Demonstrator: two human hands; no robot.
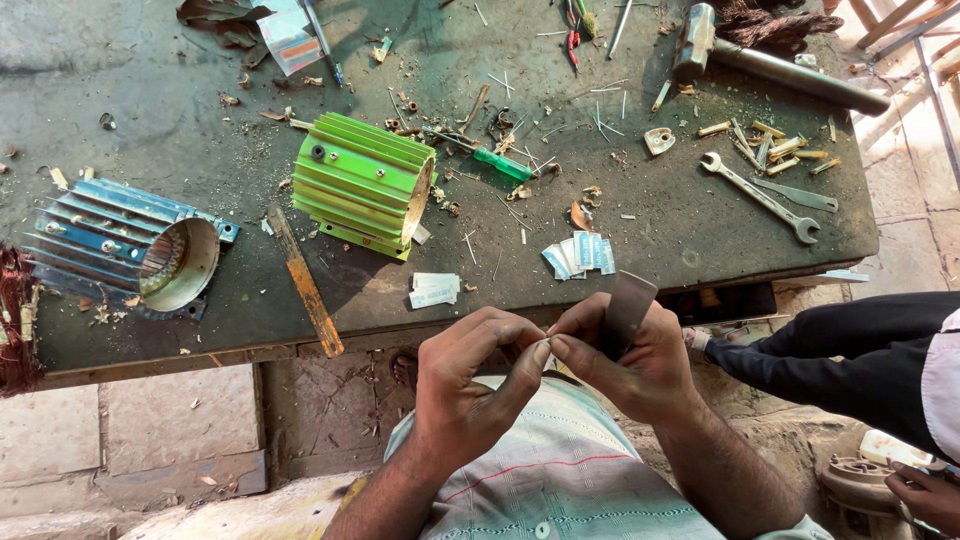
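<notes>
Both hands' fingers pinch a small pale paper strip (545, 352); the right hand (625, 350) also clasps a flat grey blade (627, 312).

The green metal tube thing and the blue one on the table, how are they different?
The green finned housing is bright and clean-looking; the blue finned housing looks duller and dustier. The green one lies mid-table, its opening turned rightward; the blue one lies near the table's left edge, showing more of its hollow inside. Both are ribbed, hollow cylinders lying on their sides.

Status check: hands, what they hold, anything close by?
Left hand and right hand pinch a small pale strip together. Right also grips a flat grey blade. Bench edge just ahead; another person's sleeve at right.
</notes>
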